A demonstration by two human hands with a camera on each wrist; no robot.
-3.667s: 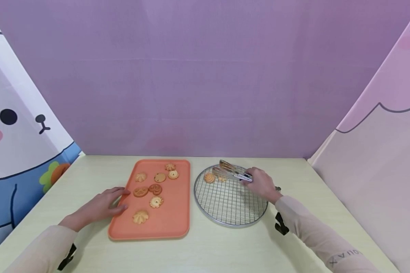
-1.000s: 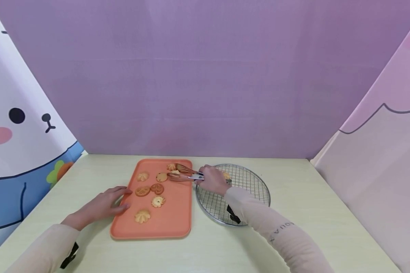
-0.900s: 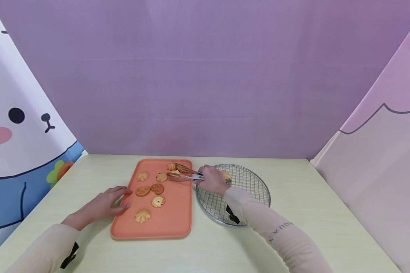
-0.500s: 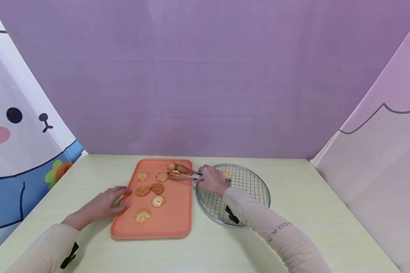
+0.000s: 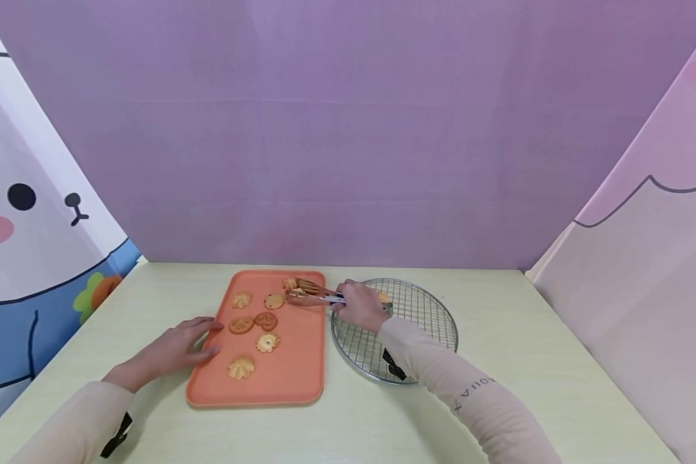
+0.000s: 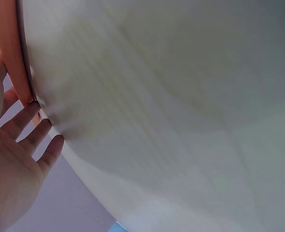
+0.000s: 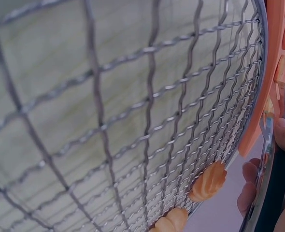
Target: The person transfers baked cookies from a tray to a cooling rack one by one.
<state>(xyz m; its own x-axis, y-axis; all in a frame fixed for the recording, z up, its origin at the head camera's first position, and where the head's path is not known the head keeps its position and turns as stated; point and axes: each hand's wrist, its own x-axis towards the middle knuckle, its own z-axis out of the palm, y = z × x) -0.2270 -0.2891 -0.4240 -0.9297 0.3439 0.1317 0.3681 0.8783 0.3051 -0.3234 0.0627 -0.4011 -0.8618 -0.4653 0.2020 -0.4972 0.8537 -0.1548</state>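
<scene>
My right hand grips metal tongs over the back right of the orange tray. The tongs' ends lie around a pale flower-shaped cookie that they partly cover; whether they pinch it I cannot tell. A ridged cookie sits just behind. My left hand rests at the tray's left edge, fingers extended with the tips near the tabletop in the left wrist view. Several other cookies lie on the tray, among them a brown one, a round one and a pale one.
A round wire cooling rack stands right of the tray, partly under my right arm. Two piped cookies, one a swirl, sit on it in the right wrist view. A purple panel closes off the table's back.
My right hand has carried the tongs left from above the rack to the tray. Over the last second the tongs' ends have drawn closer together. My left hand stays at the tray's edge.
</scene>
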